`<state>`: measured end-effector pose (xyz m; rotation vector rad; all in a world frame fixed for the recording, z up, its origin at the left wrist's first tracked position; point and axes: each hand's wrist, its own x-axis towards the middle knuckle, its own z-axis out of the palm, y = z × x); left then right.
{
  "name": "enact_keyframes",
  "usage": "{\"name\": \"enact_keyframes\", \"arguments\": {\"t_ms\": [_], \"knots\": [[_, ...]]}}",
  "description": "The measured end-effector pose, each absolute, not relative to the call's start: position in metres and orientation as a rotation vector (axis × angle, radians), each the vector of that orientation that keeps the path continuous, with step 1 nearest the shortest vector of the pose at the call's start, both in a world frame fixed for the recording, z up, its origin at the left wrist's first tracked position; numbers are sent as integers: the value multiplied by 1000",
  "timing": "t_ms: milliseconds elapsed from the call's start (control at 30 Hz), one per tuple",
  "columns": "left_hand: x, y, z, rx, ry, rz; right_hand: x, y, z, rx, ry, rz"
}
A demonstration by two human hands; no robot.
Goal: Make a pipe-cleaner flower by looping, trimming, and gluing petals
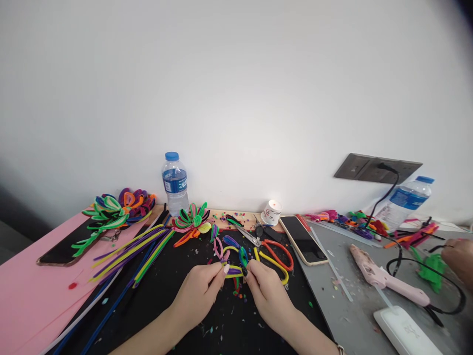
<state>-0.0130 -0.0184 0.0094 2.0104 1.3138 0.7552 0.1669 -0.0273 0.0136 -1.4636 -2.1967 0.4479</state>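
Both hands work at the middle of the desk [229,325], over its black mat. The left hand [197,293] and the right hand [266,291] together hold a small piece of bent pipe cleaners [233,261], with pink, purple, blue and yellow loops. Each grip is closed in a pinch: the left fingertips press the yellow and purple part from the left side, and the right fingertips press it from the right side. The piece stays just above the mat, between the two hands.

I judge that the piece is only partly made. It shows a few petal loops, and they are loose and not yet spread in a full circle. Two finished flowers lie further back for comparison: one [192,219] just behind the hands, near the water bottle [175,182], and a bigger group [118,207] at the left, over the pink sheet [33,291]. These have many more loops. A bundle of straight pipe cleaners [129,254] lies at the left of the hands, not yet used, so much material remains.

Scissors [271,251] with red and yellow handles lie just behind the right hand, beside a phone [303,240]. A pink glue gun [384,276] rests on the grey part at the right. There, at the edge of the view, another person's hand [458,256] is near a green piece [430,268].
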Motion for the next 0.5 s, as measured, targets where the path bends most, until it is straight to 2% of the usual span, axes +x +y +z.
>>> {"name": "enact_keyframes", "arguments": {"t_ms": [500], "knots": [[-14,-21,16,2043,1226,723,168,-26,14,-1457,-2205,251]]}}
